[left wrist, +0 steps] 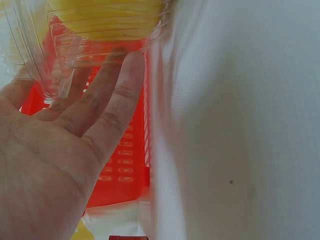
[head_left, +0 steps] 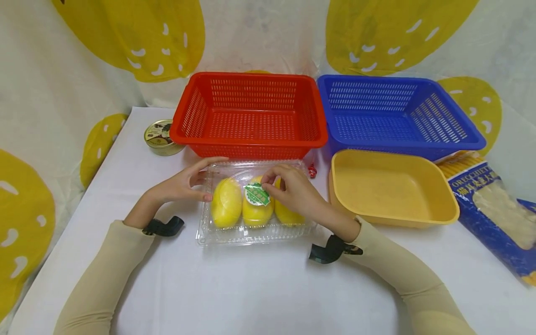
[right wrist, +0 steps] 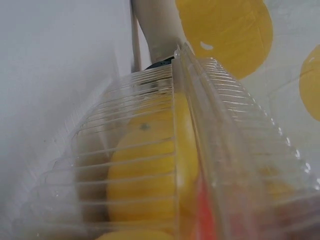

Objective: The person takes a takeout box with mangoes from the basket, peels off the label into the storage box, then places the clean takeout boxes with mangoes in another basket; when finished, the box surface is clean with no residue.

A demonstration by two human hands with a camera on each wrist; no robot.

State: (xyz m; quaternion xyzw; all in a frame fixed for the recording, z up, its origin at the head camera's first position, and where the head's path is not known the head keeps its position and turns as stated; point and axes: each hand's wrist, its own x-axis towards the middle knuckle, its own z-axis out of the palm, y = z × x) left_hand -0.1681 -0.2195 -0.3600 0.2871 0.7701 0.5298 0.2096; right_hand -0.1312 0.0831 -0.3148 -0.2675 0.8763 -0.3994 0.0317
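A clear plastic box (head_left: 234, 236) with several yellow fruits (head_left: 226, 203) inside lies on the white table; its ribbed side (right wrist: 135, 165) and a yellow fruit (right wrist: 142, 175) fill much of the right wrist view. A green and white round sticker (head_left: 256, 194) sits on its lid over the middle fruit. My right hand (head_left: 295, 193) has curled fingers above the lid, thumb and forefinger pinching at the sticker's upper right edge. My left hand (head_left: 180, 186) rests at the box's left side, thumb in front; in the left wrist view the hand (left wrist: 65, 135) has extended fingers against the box (left wrist: 65, 65).
Behind the box stand a red basket (head_left: 251, 151) and a blue basket (head_left: 418, 149). A yellow tub (head_left: 389, 218) is to the right, beside a blue pasta bag (head_left: 490, 223). A round tin (head_left: 163, 138) stands at the back left, and a small red wrapped item (head_left: 312, 171) lies behind my right hand.
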